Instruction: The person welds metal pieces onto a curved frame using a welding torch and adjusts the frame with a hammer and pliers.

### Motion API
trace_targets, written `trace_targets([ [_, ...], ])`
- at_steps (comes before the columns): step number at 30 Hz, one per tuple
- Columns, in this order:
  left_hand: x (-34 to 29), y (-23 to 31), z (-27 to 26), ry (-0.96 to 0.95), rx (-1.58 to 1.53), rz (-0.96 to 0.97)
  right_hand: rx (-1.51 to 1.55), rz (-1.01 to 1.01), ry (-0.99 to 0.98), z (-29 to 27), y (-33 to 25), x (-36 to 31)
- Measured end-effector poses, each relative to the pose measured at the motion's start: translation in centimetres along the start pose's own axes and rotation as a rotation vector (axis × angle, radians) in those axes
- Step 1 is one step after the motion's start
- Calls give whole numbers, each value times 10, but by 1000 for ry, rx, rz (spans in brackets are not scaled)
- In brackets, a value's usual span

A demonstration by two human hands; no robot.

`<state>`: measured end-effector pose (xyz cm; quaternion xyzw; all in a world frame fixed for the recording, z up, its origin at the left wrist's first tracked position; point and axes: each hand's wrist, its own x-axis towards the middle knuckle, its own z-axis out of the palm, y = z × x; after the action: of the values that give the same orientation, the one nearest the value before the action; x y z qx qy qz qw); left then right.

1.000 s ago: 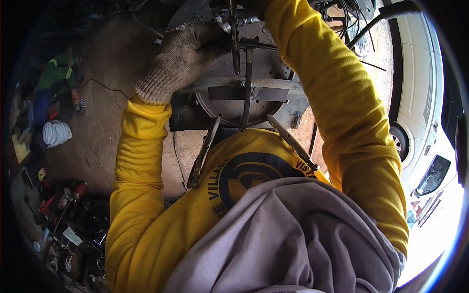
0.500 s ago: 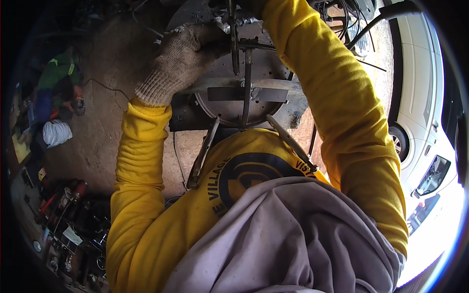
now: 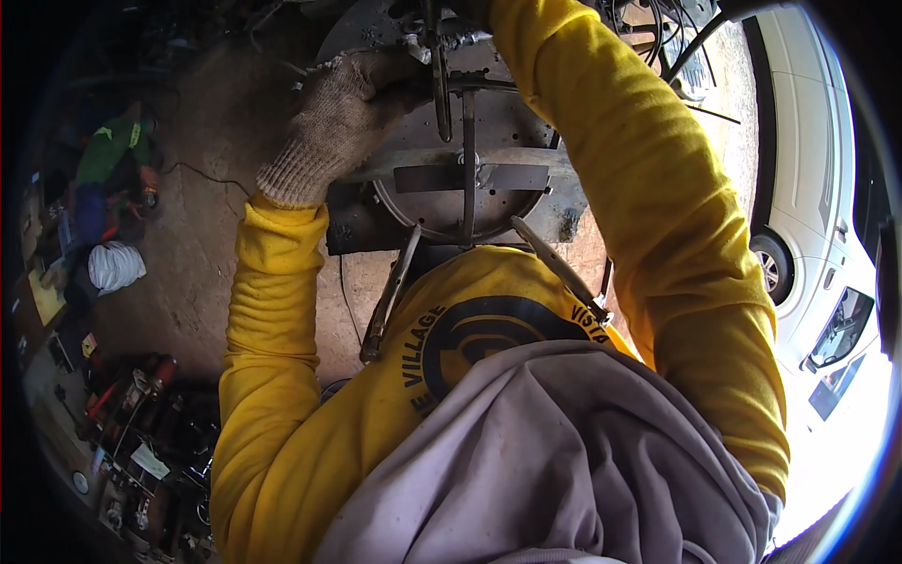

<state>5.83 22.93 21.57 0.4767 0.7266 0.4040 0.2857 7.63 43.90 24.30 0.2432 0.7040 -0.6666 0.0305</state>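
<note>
My left hand (image 3: pixel 343 113) wears a beige knit glove and is closed beside a round, perforated metal plate (image 3: pixel 413 136). Its fingertips are in shadow against a dark curved strip, so what they grip is unclear. My right hand (image 3: pixel 474 11) is a dark shape at the upper edge, its fingers hidden. Just left of it, a long dark metal tool (image 3: pixel 440 89) hangs down over the plate. A flat bar (image 3: pixel 517 160) and an upright rod (image 3: pixel 469 179) cross the plate. Two worn metal handles (image 3: pixel 395 291) (image 3: pixel 559 268) stick out from its near edge toward my body.
A white vehicle (image 3: pixel 808 188) stands at the right. Black cables (image 3: pixel 662 38) run at the upper right. On the left a person in green (image 3: pixel 108 155) is near a white bundle (image 3: pixel 116 267). Machine parts (image 3: pixel 141 404) crowd the lower left; a thin cord (image 3: pixel 211 179) lies on the brown floor.
The hanging tool and my right forearm have shifted slightly left in the picture. My left hand stays nearly in place. The surroundings have shifted a little, as the view turned slightly.
</note>
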Motion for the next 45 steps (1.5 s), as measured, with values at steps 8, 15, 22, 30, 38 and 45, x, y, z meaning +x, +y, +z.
trace_targets([
  [8,-11,11,-7,53,122,81,265,-2,109,-52,-25,-94],
  [15,-44,9,-15,285,500,114,-84,-137,352,-117,89,-190],
  [22,-45,6,13,336,791,171,-87,-42,625,-91,171,-236],
  [30,-38,1,20,355,780,171,-414,-236,550,-74,155,-214],
  [38,-37,-7,13,283,863,132,-589,-453,409,-66,127,-170],
  [45,-39,-12,-5,316,365,37,-591,-449,325,-61,128,-163],
])
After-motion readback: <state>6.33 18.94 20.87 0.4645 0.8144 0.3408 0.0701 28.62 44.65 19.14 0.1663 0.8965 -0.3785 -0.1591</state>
